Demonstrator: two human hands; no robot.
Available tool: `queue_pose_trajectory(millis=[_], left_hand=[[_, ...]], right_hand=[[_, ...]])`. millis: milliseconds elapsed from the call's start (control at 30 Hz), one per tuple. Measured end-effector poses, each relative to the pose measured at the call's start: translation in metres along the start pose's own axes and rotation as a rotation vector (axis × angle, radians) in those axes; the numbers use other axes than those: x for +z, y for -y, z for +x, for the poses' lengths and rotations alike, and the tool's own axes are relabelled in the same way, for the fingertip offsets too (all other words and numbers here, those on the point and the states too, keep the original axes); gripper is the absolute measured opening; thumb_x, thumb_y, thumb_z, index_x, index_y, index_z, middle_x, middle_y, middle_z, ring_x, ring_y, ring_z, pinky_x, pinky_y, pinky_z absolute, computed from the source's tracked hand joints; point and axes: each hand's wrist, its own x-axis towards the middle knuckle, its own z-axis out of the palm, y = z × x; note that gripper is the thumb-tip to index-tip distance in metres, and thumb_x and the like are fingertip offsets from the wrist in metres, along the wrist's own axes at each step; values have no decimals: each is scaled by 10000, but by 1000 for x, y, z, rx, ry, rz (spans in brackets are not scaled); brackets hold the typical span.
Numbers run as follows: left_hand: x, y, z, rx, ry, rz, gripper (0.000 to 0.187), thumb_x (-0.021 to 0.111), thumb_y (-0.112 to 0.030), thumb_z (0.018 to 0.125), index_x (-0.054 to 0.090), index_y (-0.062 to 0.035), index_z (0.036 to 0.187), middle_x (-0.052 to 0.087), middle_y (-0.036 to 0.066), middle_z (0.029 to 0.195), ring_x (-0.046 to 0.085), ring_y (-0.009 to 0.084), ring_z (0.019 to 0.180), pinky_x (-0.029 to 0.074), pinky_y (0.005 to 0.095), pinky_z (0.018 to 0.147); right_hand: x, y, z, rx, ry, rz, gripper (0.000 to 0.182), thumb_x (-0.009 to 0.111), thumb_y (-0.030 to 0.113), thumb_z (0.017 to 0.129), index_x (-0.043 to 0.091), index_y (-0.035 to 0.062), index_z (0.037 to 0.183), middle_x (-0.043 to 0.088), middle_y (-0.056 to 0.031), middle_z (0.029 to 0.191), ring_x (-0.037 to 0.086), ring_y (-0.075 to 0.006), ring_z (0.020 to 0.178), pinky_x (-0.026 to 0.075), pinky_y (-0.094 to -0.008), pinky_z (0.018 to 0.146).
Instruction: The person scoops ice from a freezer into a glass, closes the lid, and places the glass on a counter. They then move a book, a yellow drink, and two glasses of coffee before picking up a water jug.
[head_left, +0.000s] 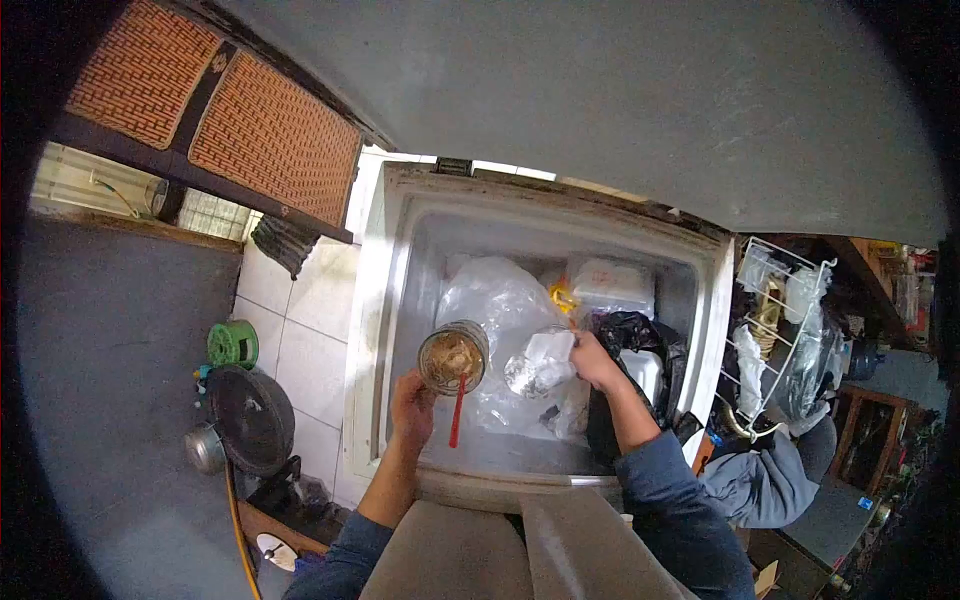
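Clock set with 12 at the far side of the freezer, 6 at your body.

Key relation: jar to pack. Your jar sits at 9 o'clock from the clear pack, both over the freezer's inside. A narrow gap shows between them in this view; the height difference cannot be read from above. Jar's mouth faces up toward the camera, brown contents visible within. Pack's long axis runs roughly 2 to 8, its free end pointing at the jar's side. The red stick projects from the jar's mouth toward 6, its long axis about 12 to 6.

Nearer hand: your left hand for the jar, your right hand for the pack.

Left: holding the jar from its 7 to 8 o'clock side, fingers partly hidden by the glass. Forearm rises from 7, pointing near 1.

Right: holding the pack by its 2 to 3 o'clock end, back of the hand uppermost; fingertip seating not visible. Forearm comes in from 5, pointing toward 11.

Surroundings: large clear bag at 12 to 1 from the jar; black bag just beside your right hand, around 2.
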Motion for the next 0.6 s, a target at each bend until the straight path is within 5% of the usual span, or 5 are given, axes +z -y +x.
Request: queue_pose_trajectory(millis=[233,300,433,467,600], left_hand=[[44,2,13,26,-100,87,178,432,-168,743,449,-44,615,369,-32,603,318,76,541,261,216,520],[53,12,22,130,-95,482,226,454,-150,735,371,-87,534,287,-37,564,275,65,528,234,218,501],[72,10,21,64,-96,396,260,462,-164,736,354,-100,509,279,-35,551,260,59,525,213,215,493],[72,11,21,37,-98,424,260,466,-165,735,354,-99,510,272,-35,544,259,58,522,209,217,490],[66,15,22,42,-43,481,281,465,-177,739,330,-95,507,248,-33,532,240,64,512,194,228,480]], right_hand=[[-5,107,-70,187,-332,227,276,427,1,689,507,-30,952,565,-94,803,529,-155,712,405,-231,651],[-4,112,-72,-92,-395,150,282,412,2,692,499,-39,957,523,-55,675,419,-76,388,246,-200,281],[4,102,-68,-244,-683,-612,355,395,-10,685,405,-104,1028,549,-211,789,554,-298,662,420,-313,565],[13,122,-76,-110,-674,-456,309,394,-13,667,455,-52,968,508,-279,806,495,-368,806,393,-385,708],[33,142,-93,-161,-717,-463,296,440,-43,645,447,-5,939,529,-244,710,515,-382,708,407,-411,638]])
